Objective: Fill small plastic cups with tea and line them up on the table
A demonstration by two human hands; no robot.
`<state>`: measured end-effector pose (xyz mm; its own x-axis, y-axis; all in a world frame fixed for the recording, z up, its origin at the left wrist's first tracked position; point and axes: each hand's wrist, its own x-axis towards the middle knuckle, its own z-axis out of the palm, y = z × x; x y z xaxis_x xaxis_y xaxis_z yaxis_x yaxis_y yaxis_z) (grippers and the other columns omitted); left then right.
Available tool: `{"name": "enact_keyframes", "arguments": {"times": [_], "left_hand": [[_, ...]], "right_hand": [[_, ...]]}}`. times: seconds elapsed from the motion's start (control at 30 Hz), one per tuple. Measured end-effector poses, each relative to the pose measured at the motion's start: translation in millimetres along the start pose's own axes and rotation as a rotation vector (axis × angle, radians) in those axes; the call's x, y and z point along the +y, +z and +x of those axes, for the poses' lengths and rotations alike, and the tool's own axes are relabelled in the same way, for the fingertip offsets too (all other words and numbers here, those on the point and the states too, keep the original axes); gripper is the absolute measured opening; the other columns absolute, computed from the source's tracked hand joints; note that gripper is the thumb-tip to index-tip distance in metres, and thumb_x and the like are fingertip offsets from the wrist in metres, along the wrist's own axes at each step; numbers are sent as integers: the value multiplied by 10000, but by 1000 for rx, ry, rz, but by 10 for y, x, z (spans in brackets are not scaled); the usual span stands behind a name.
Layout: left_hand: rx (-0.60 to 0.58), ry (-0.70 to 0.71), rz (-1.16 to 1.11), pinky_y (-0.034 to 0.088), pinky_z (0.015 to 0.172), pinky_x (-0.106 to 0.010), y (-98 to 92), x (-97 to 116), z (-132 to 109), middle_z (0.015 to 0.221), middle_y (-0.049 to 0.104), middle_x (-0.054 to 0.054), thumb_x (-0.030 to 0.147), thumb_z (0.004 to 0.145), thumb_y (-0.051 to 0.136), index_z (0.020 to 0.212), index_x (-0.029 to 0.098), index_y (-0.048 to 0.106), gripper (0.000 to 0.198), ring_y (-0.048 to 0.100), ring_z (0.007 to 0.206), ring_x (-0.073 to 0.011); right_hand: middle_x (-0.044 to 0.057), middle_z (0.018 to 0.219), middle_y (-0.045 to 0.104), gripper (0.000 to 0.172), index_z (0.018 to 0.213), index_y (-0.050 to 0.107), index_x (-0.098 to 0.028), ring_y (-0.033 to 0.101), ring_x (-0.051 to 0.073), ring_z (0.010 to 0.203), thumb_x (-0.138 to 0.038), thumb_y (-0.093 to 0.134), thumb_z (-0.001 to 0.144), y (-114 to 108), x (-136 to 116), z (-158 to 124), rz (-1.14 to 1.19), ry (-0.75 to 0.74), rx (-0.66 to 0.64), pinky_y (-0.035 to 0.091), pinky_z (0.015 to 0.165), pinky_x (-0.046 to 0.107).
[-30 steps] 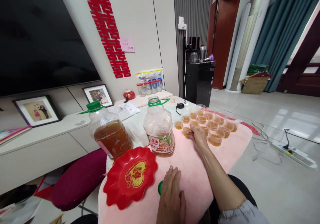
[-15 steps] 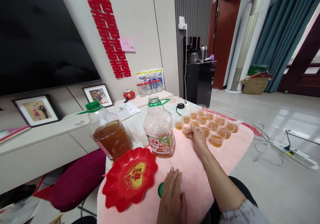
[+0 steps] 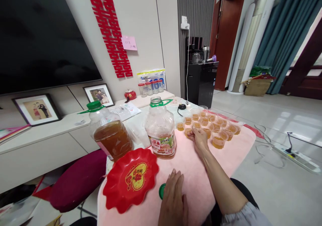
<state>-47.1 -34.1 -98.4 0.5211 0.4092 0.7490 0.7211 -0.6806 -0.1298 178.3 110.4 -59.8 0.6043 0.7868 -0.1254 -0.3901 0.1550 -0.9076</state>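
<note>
Upright at the near left of a cluster on the pink-covered bench (image 3: 193, 179): a small clear cup (image 3: 188, 132), partly filled with amber liquid. Pinched at its near right side by the right hand (image 3: 200, 139), with fingers bent together at the edge. Just beyond and to the right, many similar cups (image 3: 212, 120), closely packed, likewise part full. Well apart from the right hand and nearer the body, the left hand (image 3: 173, 190), palm down and flat, with fingers straight and side by side. At its fingers and partly hidden by them, a green cap (image 3: 161, 191); contact impossible to tell.

To the left of the cup, an uncapped bottle (image 3: 162, 127), upright and labelled, with liquid low inside. Farther left, a green-topped bottle (image 3: 113, 137), fuller and darker. In front of both, a red scalloped tray (image 3: 118, 184) with a golden heart design.

Past the bench, a white cabinet (image 3: 75, 137) with two framed photos (image 3: 39, 109), red-lidded jars (image 3: 149, 89) and a round red pot (image 3: 130, 95). Higher up, a red paper strip (image 3: 109, 28), a pink note (image 3: 129, 43) and a dark screen (image 3: 42, 34). On the floor (image 3: 261, 189) at right, a white power strip (image 3: 298, 159).
</note>
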Motion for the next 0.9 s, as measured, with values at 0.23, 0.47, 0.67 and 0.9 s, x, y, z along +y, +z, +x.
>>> {"name": "enact_keyframes", "arguments": {"times": [0.23,0.47,0.67,0.9], "left_hand": [[76,-18,17,639,864,-303,-106,47,189,1178,787,-66,75,885,390,1226,84,615,409,753,1105,-175],[86,-15,30,631,862,-296,-116,59,208,1162,789,-70,82,896,381,1215,86,620,398,747,1101,-167],[87,-29,15,626,875,-295,-124,38,192,1177,785,-72,79,871,408,1228,85,621,416,738,1118,-168],[82,-30,17,631,856,-301,-154,37,207,1168,787,-72,74,865,399,1227,91,618,424,742,1106,-169]], "right_hand": [[17,966,656,254,1090,652,-141,641,123,769,-389,672,1038,-6,-26,-31,6,46,-6,583,681,269],[5,927,648,240,1069,651,-139,628,109,724,-376,675,1038,-21,-33,-50,12,96,-5,571,642,246],[-3,905,642,219,1050,650,-137,616,100,701,-354,681,1034,-33,-27,-32,-2,81,0,556,613,227],[-6,897,639,214,1038,649,-136,612,97,696,-347,684,1033,-38,-22,-18,-30,31,-7,550,608,223]]}}
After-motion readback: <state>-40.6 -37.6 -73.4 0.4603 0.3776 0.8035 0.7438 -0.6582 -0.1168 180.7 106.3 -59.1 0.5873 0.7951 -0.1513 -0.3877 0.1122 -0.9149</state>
